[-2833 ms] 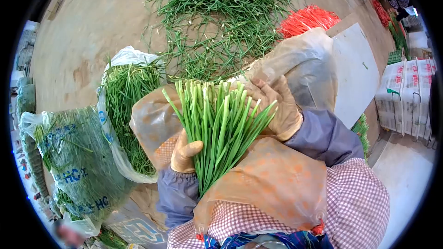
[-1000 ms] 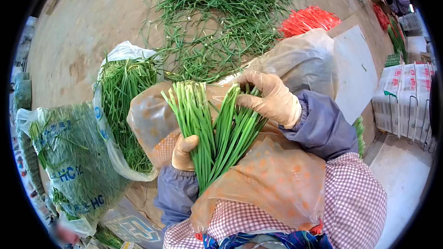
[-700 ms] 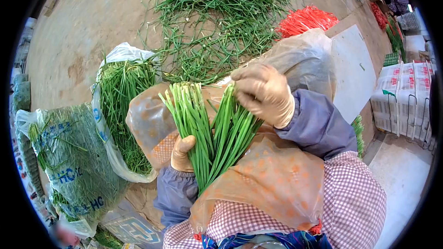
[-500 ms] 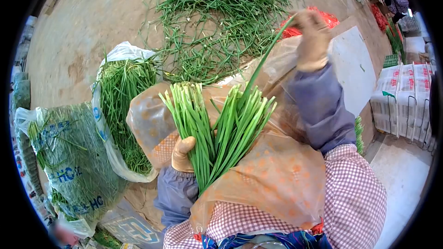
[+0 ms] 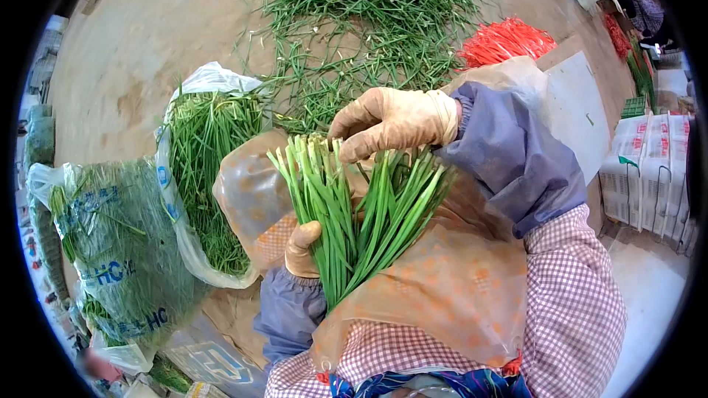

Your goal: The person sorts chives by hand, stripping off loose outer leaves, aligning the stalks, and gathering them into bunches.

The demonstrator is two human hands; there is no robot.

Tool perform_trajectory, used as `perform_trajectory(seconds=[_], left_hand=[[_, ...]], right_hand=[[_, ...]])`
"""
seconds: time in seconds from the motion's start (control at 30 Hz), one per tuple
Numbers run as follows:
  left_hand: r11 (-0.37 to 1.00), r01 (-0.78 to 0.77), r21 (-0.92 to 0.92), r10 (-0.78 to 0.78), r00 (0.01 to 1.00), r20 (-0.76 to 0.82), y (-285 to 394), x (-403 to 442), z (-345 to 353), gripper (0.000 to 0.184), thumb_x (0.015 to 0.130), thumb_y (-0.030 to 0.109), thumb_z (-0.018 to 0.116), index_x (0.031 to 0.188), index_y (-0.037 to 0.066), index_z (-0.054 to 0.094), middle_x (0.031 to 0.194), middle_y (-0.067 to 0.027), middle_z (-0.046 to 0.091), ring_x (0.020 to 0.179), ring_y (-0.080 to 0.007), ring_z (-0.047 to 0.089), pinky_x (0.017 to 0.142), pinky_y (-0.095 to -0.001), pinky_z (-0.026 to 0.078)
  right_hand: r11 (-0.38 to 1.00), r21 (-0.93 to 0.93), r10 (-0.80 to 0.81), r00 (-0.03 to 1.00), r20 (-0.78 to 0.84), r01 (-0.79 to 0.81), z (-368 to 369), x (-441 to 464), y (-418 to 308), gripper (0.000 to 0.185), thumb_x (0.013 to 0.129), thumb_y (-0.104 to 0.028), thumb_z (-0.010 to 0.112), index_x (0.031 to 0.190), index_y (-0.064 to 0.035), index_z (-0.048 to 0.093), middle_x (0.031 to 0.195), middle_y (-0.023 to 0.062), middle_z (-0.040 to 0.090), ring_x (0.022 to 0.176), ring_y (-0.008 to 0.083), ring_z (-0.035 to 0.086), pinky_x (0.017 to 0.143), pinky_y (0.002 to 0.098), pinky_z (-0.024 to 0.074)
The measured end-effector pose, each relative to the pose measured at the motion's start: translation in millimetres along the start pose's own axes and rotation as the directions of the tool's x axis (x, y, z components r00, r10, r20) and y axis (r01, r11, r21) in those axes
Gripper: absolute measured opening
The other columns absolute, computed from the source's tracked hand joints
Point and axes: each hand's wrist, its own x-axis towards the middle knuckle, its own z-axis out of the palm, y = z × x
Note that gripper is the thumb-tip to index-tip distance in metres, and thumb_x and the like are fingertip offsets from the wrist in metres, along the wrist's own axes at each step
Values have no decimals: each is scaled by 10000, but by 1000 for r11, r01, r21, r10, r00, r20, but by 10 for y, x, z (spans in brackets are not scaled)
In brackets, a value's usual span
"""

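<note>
A bunch of garlic chives (image 5: 354, 228), fanned into two clumps with the pale cut ends up, leans against my apron. My gloved left hand (image 5: 301, 250) is closed around its lower left side; only the thumb shows clearly, and the other fingers are hidden behind the leaves. Over the top of the bunch, my gloved right hand (image 5: 394, 124) reaches in from the right. Its bent thumb and fingers close at the pale stem ends of the left clump. How many stems they pinch I cannot make out.
A loose heap of green leaves (image 5: 369, 0) lies on the floor ahead. To the left stand an open plastic bag of chives (image 5: 214, 169) and a filled clear bag (image 5: 125, 250). Red ties (image 5: 509, 43) lie ahead right, beside a white board (image 5: 575, 110). White crates (image 5: 645, 169) stand far right.
My right hand has come down and left from beyond the bunch to its stem ends. The long leaf it held is no longer in its fingers. My left hand keeps its hold.
</note>
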Motion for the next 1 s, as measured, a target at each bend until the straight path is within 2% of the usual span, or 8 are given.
perform_trajectory(seconds=[0.4,0.57,0.6,0.67,0.73,0.8,0.9,1.0], left_hand=[[998,27,-57,-24,998,52,-25,44,-101,757,765,335,709,1374,-22,438,1354,-224,511,1177,-346,557,1028,-496,450],[997,42,-72,-39,998,46,-34,46,-93,716,777,349,691,1345,-24,466,1335,-240,522,1131,-361,585,1001,-522,470],[996,50,-75,-45,997,70,-27,41,-85,716,777,352,691,1345,-23,467,1332,-241,525,1134,-363,583,1002,-522,469],[994,62,-86,-52,992,118,-16,46,-70,716,777,358,690,1344,-19,468,1324,-244,529,1141,-367,579,1004,-522,467],[996,42,-74,-36,996,87,-17,66,-91,707,779,360,688,1338,-17,474,1318,-241,534,1146,-370,577,1007,-518,466],[996,38,-85,-33,997,65,-48,67,-114,698,783,357,685,1336,-13,476,1317,-237,537,1156,-372,572,1011,-516,464],[991,37,-126,-32,999,43,-78,83,-147,681,790,343,681,1337,-6,474,1311,-226,544,1169,-370,565,1018,-516,461],[990,39,-138,-38,999,7,-59,37,-193,691,786,310,687,1356,-1,455,1316,-217,540,1184,-355,558,1034,-513,451]], right_hand=[[984,-86,-179,876,-447,157,132,-71,427,180,906,-187,680,907,-7,683,726,15,641,712,83,579,647,273,493],[825,-228,-379,208,-902,516,-709,-113,472,166,938,-177,628,818,-75,679,614,-3,619,653,90,562,548,262,451],[938,-26,-73,126,-989,345,-1066,-252,477,92,903,-128,653,948,-54,683,778,45,678,738,128,608,617,322,510],[888,-179,-130,-143,-981,424,-1890,-433,921,205,903,-156,644,1054,-19,662,870,116,699,758,155,656,739,313,528],[888,-461,-461,7,-888,12,-1225,-335,421,332,882,-131,670,1185,-8,614,1082,146,673,989,202,643,867,344,510],[576,-808,-801,279,-529,122,-560,-219,236,442,840,-124,716,1252,-27,590,1220,129,623,1142,260,578,944,358,475],[335,-926,-656,749,-95,176,302,-212,-19,311,785,-335,733,1019,-152,642,1213,99,597,1225,290,516,1073,515,305],[337,-935,-684,711,-162,111,478,54,226,326,743,-364,727,976,-161,625,1144,55,577,1156,282,533,1046,558,299]])
